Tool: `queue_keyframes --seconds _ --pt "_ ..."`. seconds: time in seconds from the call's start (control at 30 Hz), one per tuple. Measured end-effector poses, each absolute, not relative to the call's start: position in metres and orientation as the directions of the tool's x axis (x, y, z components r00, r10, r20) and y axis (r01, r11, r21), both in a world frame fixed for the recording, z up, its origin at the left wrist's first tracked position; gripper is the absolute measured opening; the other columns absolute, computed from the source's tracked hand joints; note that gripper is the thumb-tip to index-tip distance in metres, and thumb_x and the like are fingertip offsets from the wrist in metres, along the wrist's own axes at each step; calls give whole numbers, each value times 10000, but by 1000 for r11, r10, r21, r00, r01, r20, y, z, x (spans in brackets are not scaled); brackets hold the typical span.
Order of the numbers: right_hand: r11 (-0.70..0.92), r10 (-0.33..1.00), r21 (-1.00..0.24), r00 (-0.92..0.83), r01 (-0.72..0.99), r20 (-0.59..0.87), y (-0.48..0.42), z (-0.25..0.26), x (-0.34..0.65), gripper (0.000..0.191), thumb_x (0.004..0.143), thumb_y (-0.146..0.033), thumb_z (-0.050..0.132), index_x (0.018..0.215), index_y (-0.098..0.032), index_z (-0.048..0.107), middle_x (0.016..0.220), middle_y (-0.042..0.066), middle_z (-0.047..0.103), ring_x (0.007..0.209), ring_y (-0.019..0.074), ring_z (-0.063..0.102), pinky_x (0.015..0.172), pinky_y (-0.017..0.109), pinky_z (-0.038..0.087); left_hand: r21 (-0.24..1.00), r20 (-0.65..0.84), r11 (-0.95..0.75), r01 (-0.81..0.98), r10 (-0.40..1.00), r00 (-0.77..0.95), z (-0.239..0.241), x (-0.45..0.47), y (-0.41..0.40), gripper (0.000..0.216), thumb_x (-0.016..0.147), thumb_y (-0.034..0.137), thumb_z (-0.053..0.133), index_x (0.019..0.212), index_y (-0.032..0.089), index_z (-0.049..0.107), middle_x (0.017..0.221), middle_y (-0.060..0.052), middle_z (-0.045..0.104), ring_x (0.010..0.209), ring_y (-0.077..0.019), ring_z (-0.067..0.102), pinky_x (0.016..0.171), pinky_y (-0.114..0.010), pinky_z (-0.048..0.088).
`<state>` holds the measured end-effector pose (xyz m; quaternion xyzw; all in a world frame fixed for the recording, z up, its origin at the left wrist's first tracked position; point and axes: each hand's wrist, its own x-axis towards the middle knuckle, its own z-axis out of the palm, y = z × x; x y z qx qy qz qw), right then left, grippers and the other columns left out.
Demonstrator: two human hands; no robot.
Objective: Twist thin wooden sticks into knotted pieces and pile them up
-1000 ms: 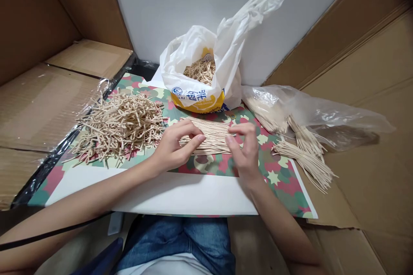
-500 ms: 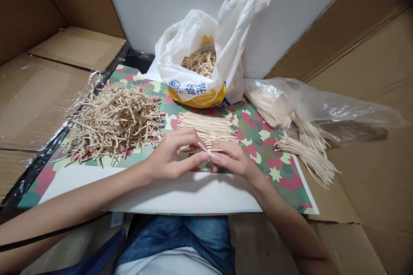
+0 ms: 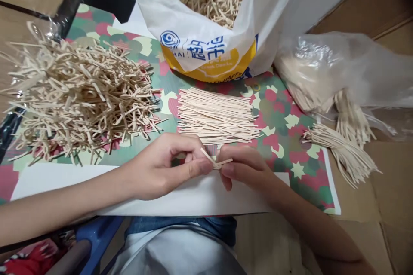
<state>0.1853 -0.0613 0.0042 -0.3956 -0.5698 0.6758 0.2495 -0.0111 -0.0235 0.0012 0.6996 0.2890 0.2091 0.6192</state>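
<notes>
My left hand (image 3: pixel 163 167) and my right hand (image 3: pixel 247 167) meet just in front of me, both pinched on one thin pale strip (image 3: pixel 215 163) that is bent into crossing ends between the fingertips. Right behind the hands lies a neat stack of straight strips (image 3: pixel 217 116) on the camouflage-patterned sheet (image 3: pixel 277 116). A big loose heap of knotted strips (image 3: pixel 77 99) spreads over the left of the sheet.
A white and yellow plastic bag (image 3: pixel 206 47) holding more knotted strips stands at the back. A clear plastic bag (image 3: pixel 338 73) with straight strips spilling out (image 3: pixel 345 154) lies at the right. Cardboard (image 3: pixel 387 206) surrounds the sheet; its white front edge (image 3: pixel 161 197) is near my lap.
My hands left the straight stack and came together nearer to me, with one strip taken up and bent between the fingertips. The camera has dipped down and closer.
</notes>
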Motion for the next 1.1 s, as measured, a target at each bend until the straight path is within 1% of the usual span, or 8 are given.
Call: queue_keyframes --seconds 0.13,0.43,0.57,0.67,0.77,0.9,1.0,1.1 --pt "-297 824 -954 -492 52 -283 -67 -4 185 221 841 -220 480 632 -168 528 556 -25 512 545 89 477 513 215 371 968 -250 167 188 578 776 -3 -11 -19 295 832 332 476 614 151 553 593 -23 556 544 -119 523 419 -195 359" --pt "-271 870 -962 -424 18 -253 -69 -10 185 201 822 -180 460 626 -176 506 543 -25 496 535 94 475 494 221 366 940 -321 293 176 580 748 -7 -11 -19 296 817 342 497 590 154 516 534 -8 483 468 -89 437 365 -181 291" --pt "-73 883 -986 -450 147 -132 -65 -4 186 209 819 -177 441 616 -177 486 540 -20 478 509 93 433 468 229 322 950 -303 247 189 600 741 -7 -12 -19 274 818 324 499 608 153 538 554 -10 488 494 -93 431 397 -193 310" --pt "56 859 -967 -506 250 -81 -62 1 186 219 835 -192 433 623 -176 480 562 -15 482 519 92 420 473 230 303 975 -223 148 167 605 764 -4 -12 -17 242 833 320 457 694 161 574 646 -24 524 592 -120 487 481 -213 374" --pt "98 819 -948 -566 303 -96 -61 2 184 192 854 -190 414 675 -176 484 588 -17 489 545 93 427 505 227 317 989 -130 23 147 615 777 0 -9 -16 168 807 300 491 749 168 576 700 -23 537 659 -131 505 559 -228 407" --pt "118 772 -926 -619 358 -141 -59 1 185 192 883 -229 391 721 -185 485 621 -20 496 582 100 446 534 226 340 971 -51 -134 196 689 723 2 -3 -19 125 756 244 582 662 163 561 606 9 495 575 -98 462 511 -207 385" --pt "72 782 -907 -587 416 -208 -57 4 189 230 896 -309 389 725 -196 494 657 -7 513 607 109 470 543 230 363 960 -34 -178 216 691 722 1 -3 -21 134 762 205 557 637 162 577 565 10 492 536 -90 452 478 -197 371" --pt "91 794 -904 -579 418 -187 -55 7 191 218 886 -329 421 733 -196 502 661 -8 519 605 104 466 547 229 362 953 -53 -182 241 683 728 0 -4 -21 137 754 204 560 625 163 576 565 5 503 538 -94 457 485 -198 380"
